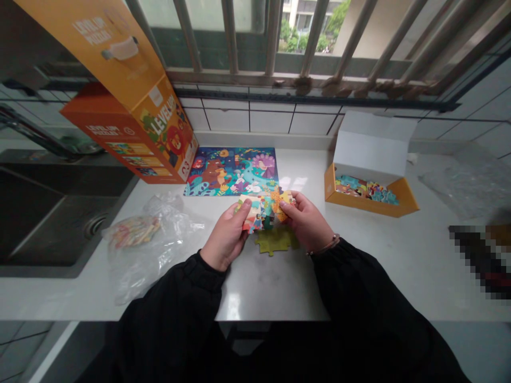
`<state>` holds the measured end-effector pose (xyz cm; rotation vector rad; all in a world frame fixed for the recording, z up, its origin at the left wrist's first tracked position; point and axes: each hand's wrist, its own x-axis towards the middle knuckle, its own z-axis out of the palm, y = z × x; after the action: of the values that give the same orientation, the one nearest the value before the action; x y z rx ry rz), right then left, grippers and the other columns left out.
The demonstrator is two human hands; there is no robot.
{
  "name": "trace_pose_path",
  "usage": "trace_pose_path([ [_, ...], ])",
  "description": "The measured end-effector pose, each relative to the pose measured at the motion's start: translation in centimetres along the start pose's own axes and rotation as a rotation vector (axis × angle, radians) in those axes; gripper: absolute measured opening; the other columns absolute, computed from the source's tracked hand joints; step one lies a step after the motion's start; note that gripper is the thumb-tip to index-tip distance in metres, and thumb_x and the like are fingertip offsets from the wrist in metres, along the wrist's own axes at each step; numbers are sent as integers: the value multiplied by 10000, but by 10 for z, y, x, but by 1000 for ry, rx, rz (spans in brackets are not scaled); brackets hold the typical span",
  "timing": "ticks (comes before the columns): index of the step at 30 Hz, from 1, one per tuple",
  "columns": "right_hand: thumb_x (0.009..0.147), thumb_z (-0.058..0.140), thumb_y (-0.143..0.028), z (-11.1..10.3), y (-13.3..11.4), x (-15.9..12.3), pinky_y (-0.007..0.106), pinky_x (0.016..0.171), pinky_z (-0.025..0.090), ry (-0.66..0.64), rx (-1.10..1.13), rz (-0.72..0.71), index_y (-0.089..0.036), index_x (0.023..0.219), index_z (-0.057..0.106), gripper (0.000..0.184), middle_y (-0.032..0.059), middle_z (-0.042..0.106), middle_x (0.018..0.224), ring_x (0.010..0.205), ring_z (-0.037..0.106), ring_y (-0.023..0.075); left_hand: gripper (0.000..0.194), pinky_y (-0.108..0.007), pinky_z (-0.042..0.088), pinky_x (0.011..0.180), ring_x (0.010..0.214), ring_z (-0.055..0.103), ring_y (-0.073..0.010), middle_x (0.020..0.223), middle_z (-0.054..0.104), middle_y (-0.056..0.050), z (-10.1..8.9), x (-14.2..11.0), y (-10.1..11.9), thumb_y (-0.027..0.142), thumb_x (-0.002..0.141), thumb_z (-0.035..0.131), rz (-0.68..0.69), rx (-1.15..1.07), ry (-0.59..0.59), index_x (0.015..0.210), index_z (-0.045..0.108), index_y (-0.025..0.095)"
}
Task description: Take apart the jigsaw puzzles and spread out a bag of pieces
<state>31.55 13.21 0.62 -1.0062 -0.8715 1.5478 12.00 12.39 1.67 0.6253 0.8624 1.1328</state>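
Both hands are raised a little over the white counter. My left hand (229, 234) is closed on several colourful puzzle pieces (255, 211), its thumb on top. My right hand (305, 218) pinches a yellow-orange puzzle piece (279, 205) with thumb and fingers, close against the pieces on the left. Whether these pieces are joined I cannot tell. Below the hands lies a flat olive-green puzzle section (273, 240) with knobbed edges, partly covered by my right hand. Behind them a dark blue animal picture sheet (235, 170) lies on the counter.
At the back left stands a tall orange puzzle box (139, 133) with its lid up, beside a black sink (48, 223). A clear plastic bag (147, 239) with pieces lies left. To the right, an open yellow box (369, 199) contains loose pieces; clear plastic wrapping (465, 183) lies beyond.
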Motion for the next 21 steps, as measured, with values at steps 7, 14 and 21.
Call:
trace_pose_path([
  [7,815,909,-476,-5,5,2,266,679,620,12,-128,-35,-248,1154,676,470,-3,791,982,800,734,157,480,-349,635,912,966,797,-226,1071,810,-100,5,-3,-1,453,870,902,-28,43,-54,1168,672,155],
  [14,765,928,-476,1,4,2,236,625,615,148,-45,-61,-249,1138,651,517,1,798,1009,794,745,153,480,-357,634,917,1000,784,-229,1106,800,-82,5,-4,-4,498,877,883,15,157,-79,1190,682,195],
  [21,767,912,-379,-3,-9,4,197,603,611,256,166,-94,-268,1074,645,422,-22,782,990,757,726,116,430,-252,634,623,691,735,-144,889,740,0,-1,-1,1,509,913,852,3,164,168,1084,575,229],
])
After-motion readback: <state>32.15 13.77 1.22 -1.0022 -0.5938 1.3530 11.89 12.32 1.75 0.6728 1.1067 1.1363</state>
